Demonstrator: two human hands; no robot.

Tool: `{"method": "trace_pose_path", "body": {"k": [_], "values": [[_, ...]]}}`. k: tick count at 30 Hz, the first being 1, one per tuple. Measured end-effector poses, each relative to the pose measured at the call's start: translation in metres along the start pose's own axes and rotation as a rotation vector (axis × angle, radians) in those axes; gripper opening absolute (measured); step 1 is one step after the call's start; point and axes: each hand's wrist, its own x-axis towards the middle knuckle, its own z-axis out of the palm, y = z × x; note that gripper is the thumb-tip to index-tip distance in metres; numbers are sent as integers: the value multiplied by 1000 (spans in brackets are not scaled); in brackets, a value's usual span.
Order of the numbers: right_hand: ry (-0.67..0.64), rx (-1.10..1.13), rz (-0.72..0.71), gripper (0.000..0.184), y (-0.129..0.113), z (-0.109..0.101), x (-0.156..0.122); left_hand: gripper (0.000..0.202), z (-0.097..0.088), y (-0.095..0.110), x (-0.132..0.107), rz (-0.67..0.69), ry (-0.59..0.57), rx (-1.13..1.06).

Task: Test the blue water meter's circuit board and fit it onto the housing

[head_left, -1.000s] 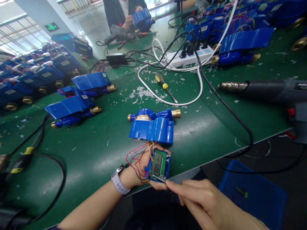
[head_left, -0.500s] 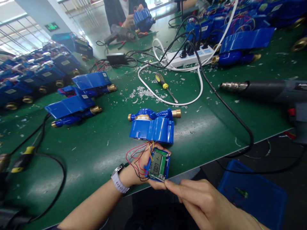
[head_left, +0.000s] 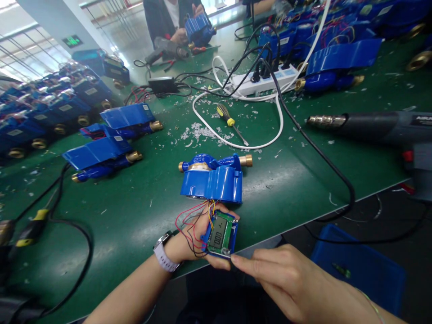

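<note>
My left hand, with a watch at the wrist, is closed around a display module, a green circuit board with an LCD in a blue housing. The digits on its screen lie sideways. Red, black and yellow wires run from the module to a blue water meter with brass ends, lying on the table just beyond. My right hand has its fingers closed together, tips at the module's near right corner. Whatever they may pinch is too small or hidden to make out.
A yellow-black screwdriver lies among white scraps inside a white cable loop. Behind it sits a power strip. A heat gun lies right; more meters stand left. Across the table, a person's hands hold another meter.
The view has shifted slightly. A thin metallic piece along the module's near edge shows less distinctly now. Both hands stay at the module.
</note>
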Motion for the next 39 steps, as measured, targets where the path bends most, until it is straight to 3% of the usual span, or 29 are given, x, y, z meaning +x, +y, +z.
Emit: {"method": "trace_pose_path", "body": {"k": [6,16,26,32,39], "values": [[10,-32,54,55,-6,-1,-2,105,-5,9,4,26,-45,35],[75,-21,130,55,-12,12,-4,111,-4,6,3,66,-41,-1],[-4,58,37,54,-9,0,5,108,-4,10,5,50,-77,-3],[-97,108,110,54,-7,-20,2,101,-10,16,6,48,-118,66],[-5,272,177,50,-10,-25,-6,97,-13,29,12,44,-138,195]]}}
